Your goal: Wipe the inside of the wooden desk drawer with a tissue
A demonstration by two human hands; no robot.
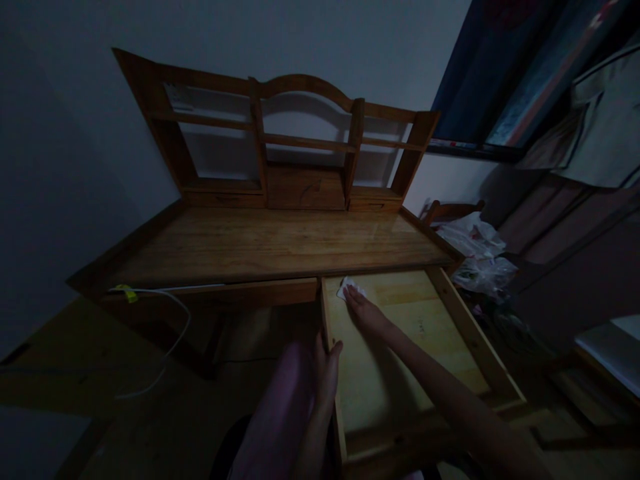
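Note:
A wooden drawer (410,360) is pulled out from the right side of the desk (280,240). My right hand (367,313) reaches into it and presses a white cloth or tissue (351,288) against the bottom near the back left corner. Part of the white piece is covered by my fingers. My left hand (327,367) grips the drawer's left side wall, with the thumb over the top edge and the fingers on the outer side, partly hidden.
A shelf unit (305,140) stands at the back of the desk. A pale cable (187,320) with a yellow tag hangs at the left. Plastic bags (475,237) are piled on the right near a chair. Clothes (600,120) hang by the window. A leg in pink shows below.

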